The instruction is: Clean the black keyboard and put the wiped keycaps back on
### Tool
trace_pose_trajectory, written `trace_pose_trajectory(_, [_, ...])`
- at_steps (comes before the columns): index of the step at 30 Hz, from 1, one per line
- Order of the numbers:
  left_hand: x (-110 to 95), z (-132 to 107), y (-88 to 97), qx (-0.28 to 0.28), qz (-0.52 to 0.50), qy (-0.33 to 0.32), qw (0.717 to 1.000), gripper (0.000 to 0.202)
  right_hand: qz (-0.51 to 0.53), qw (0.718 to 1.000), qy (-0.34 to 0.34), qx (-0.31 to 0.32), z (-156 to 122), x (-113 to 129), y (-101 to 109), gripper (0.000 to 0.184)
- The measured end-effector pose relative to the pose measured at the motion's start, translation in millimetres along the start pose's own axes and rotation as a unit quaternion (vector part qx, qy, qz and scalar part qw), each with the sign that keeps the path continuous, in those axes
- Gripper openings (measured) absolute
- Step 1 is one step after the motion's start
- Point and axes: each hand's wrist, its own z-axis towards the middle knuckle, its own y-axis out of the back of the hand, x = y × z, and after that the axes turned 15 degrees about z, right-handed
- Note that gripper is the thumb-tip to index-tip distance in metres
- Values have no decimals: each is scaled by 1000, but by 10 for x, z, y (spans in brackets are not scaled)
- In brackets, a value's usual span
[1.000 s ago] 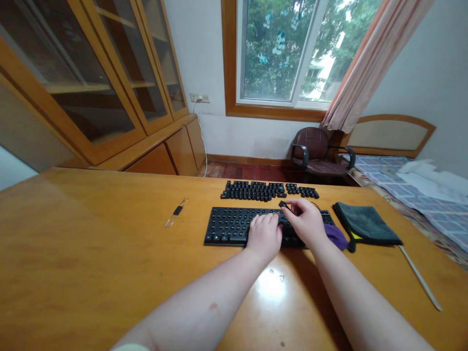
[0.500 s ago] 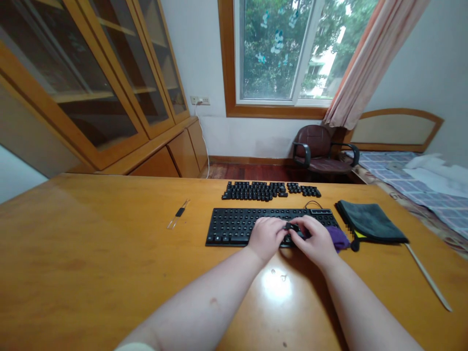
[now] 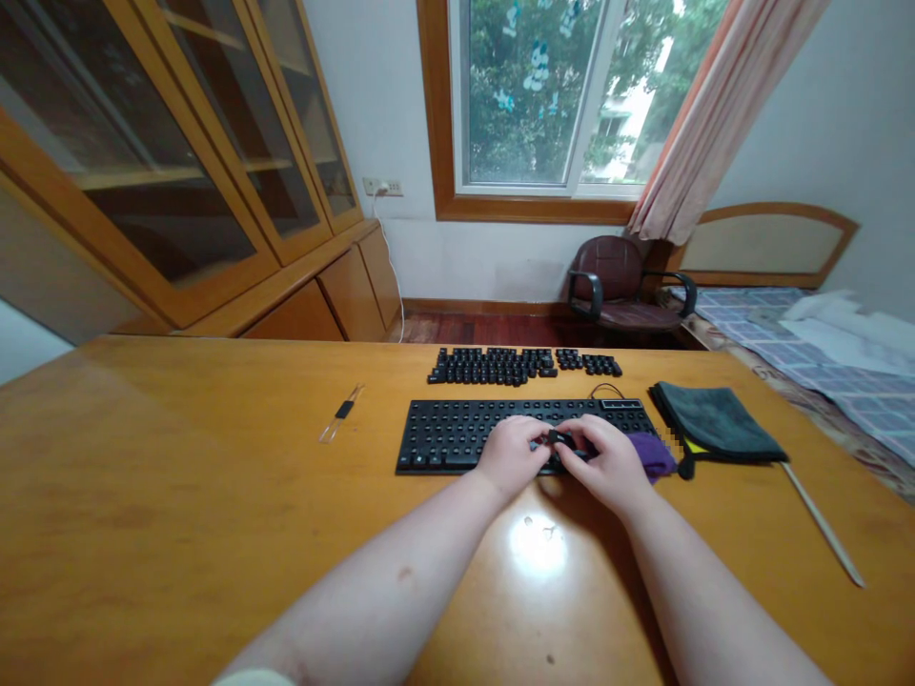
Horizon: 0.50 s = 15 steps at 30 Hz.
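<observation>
A black keyboard [image 3: 450, 433] with its keycaps taken off lies on the wooden table [image 3: 178, 495]. Rows of loose black keycaps [image 3: 500, 365] sit just behind it. My left hand [image 3: 509, 455] and my right hand [image 3: 606, 462] rest together on the keyboard's near right part. Both pinch a small black keycap [image 3: 559, 439] between their fingertips, just above the key bed. A purple cloth [image 3: 652, 454] lies under my right hand's outer side.
A folded dark green cloth [image 3: 715, 424] lies right of the keyboard, with a thin pale stick [image 3: 822, 538] beyond it. A clear keycap puller [image 3: 343, 413] lies to the left. A brown chair [image 3: 621, 291], wooden cabinets and a bed stand past the table.
My right hand drew back from the loose keycaps with one keycap and came down to the keyboard. My left hand closed in and now both hands hold it.
</observation>
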Motion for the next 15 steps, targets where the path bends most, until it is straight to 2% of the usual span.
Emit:
trace_pose_trajectory(3, [15,-2,-8,2,-24,18,1000,25,-6,1000,6,10,-1,14,-11,15])
trace_pose_trajectory(7, [18,-3,0,-27,-53,45,997,14,30,999,25,9,-11,42,14,21])
trace_pose_trajectory(9, [17,2,4,-47,-79,64,994,9,70,996,43,-27,-22,38,28,23])
trace_pose_trajectory(11, [19,11,5,-64,-105,84,989,9,100,989,57,-93,-31,18,26,24])
trace_pose_trajectory(15, [13,25,20,-70,-146,93,982,12,84,977,51,-190,-19,-42,-37,24])
